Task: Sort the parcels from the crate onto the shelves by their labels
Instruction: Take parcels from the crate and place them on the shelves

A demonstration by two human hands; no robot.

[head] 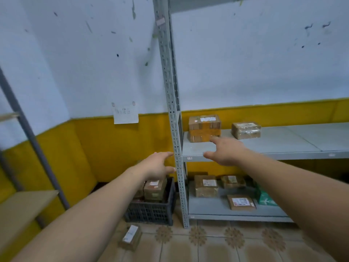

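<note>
A black plastic crate point(151, 212) stands on the floor left of the grey metal shelving, with brown taped parcels point(154, 189) inside. On the middle shelf point(283, 142) sit two brown parcels, one large point(204, 127) and one smaller point(246, 130). Several more parcels point(205, 186) lie on the lower shelf. My right hand point(224, 150) is stretched out open over the middle shelf's front, its fingertips just short of the large parcel. My left hand point(158, 165) is open and empty, held above the crate beside the shelf post.
The shelf's perforated upright post point(174, 129) stands between my hands. One small parcel point(131, 237) lies on the tiled floor in front of the crate. A second shelving unit point(24, 207) is at the left. A paper note point(126, 114) hangs on the wall.
</note>
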